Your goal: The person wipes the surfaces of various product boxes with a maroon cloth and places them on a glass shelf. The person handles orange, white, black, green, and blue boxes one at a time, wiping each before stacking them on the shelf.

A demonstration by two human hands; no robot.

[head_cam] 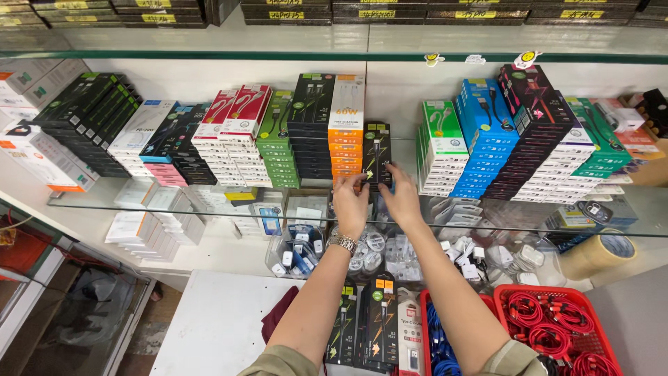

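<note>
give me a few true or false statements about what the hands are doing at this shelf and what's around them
1. Both hands, left hand and right hand, reach to the black boxes on the glass shelf. True.
2. The left wrist is bare. False: it wears a metal watch.
3. A red basket at lower right holds red cables. True.
4. The tape roll lies left of the arms. False: it lies to their right.

Flat black boxes (376, 157) stood stacked at mid-shelf, under both hands. Orange and white boxes (346, 136) rose just left, green ones (277, 143) beyond, blue boxes (487, 136) to the right. Yellow labels (286, 14) marked dark boxes above.
</note>
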